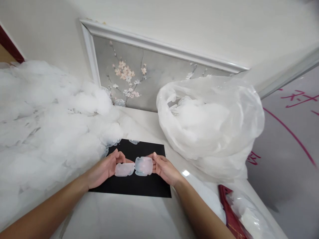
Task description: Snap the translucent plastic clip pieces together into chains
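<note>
Carefully does it: I'd keep the left piece [124,169] and the right piece [144,166] level over the black mat [139,186], gripping lightly by the outer ends and pulling neither way hard, since their narrow meeting point looks like the weak spot. From my end, I can't make out whether they are joined or only touching there.

The right piece is pinched at its outer end by the right hand [165,169], thumb at the upper corner, other fingers behind. The left piece lies in front of the curled fingers of the left hand [106,172], its outer end beside the palm; that thumb stands off it, so I can't say whether those fingers clamp it.
</note>
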The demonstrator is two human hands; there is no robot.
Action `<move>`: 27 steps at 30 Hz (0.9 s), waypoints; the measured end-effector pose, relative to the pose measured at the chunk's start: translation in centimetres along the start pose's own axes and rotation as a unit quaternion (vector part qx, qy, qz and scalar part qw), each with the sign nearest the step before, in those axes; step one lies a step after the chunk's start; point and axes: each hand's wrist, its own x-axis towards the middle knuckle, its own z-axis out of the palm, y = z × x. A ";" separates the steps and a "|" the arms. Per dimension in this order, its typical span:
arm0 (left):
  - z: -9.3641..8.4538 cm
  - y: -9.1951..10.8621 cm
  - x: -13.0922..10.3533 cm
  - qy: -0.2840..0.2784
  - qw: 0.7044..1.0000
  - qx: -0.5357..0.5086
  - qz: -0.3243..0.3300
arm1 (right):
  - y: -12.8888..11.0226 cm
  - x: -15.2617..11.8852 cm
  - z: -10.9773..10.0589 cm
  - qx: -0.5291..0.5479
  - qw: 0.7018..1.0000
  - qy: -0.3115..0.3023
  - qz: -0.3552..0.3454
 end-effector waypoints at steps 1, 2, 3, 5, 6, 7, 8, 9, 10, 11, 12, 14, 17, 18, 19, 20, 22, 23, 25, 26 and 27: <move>0.0 0.2 -0.2 -0.037 0.998 0.041 -0.003 | -0.5 -0.4 -0.2 -0.042 0.998 -0.046 -0.003; -0.1 0.5 -0.5 -0.078 0.993 0.090 -0.007 | -1.1 -0.8 -0.4 -0.092 0.990 -0.104 -0.003; -0.1 0.9 -0.7 -0.120 0.982 0.143 -0.012 | -1.8 -1.3 -0.5 -0.142 0.976 -0.166 0.000; -0.4 1.8 -1.2 -0.193 0.953 0.232 -0.019 | -2.9 -1.9 -0.6 -0.215 0.941 -0.259 0.012; -0.6 2.2 -1.3 -0.211 0.941 0.263 -0.016 | -3.3 -2.0 -0.5 -0.230 0.934 -0.273 0.014; -0.8 2.6 -1.2 -0.210 0.934 0.288 -0.009 | -3.5 -1.8 -0.4 -0.235 0.936 -0.261 0.010; -1.1 2.9 -1.1 -0.182 0.932 0.313 0.006 | -3.6 -1.5 -0.1 -0.237 0.945 -0.226 -0.002; -1.4 3.2 -0.8 -0.124 0.930 0.345 0.029 | -3.5 -0.9 0.2 -0.244 0.954 -0.173 -0.021; -1.8 3.3 -0.4 -0.043 0.917 0.391 0.061 | -3.3 -0.1 0.5 -0.264 0.957 -0.109 -0.046; -2.2 3.3 0.0 0.048 0.886 0.450 0.097 | -3.0 0.8 0.9 -0.300 0.950 -0.043 -0.078; -2.7 3.2 0.5 0.138 0.836 0.515 0.131 | -2.8 1.8 1.2 -0.351 0.929 0.016 -0.114; -3.7 2.7 1.5 0.263 0.710 0.627 0.181 | -2.4 4.0 1.8 -0.466 0.858 0.097 -0.195; -5.1 1.8 2.4 0.332 0.592 0.705 0.205 | -2.2 7.0 2.5 -0.572 0.762 0.141 -0.267; -5.5 1.6 2.5 0.340 0.574 0.715 0.210 | -2.2 7.8 2.6 -0.587 0.751 0.138 -0.269; -5.7 1.5 2.6 0.341 0.558 0.726 0.213 | -2.3 8.5 2.8 -0.587 0.753 0.133 -0.265; -5.8 1.5 2.6 0.337 0.545 0.737 0.216 | -2.3 9.1 2.9 -0.576 0.764 0.128 -0.261; -5.9 1.6 2.4 0.319 0.525 0.758 0.218 | -2.4 9.8 3.2 -0.532 0.797 0.125 -0.258; -5.9 1.7 2.3 0.312 0.519 0.765 0.219 | -2.5 10.0 3.3 -0.507 0.812 0.130 -0.259; -5.7 1.9 2.0 0.305 0.515 0.768 0.227 | -2.6 10.0 3.4 -0.467 0.832 0.147 -0.261; -5.5 2.0 1.8 0.304 0.515 0.767 0.233 | -2.6 9.9 3.4 -0.449 0.840 0.156 -0.260; -5.3 2.1 1.7 0.304 0.515 0.765 0.241 | -2.6 9.6 3.4 -0.420 0.855 0.166 -0.255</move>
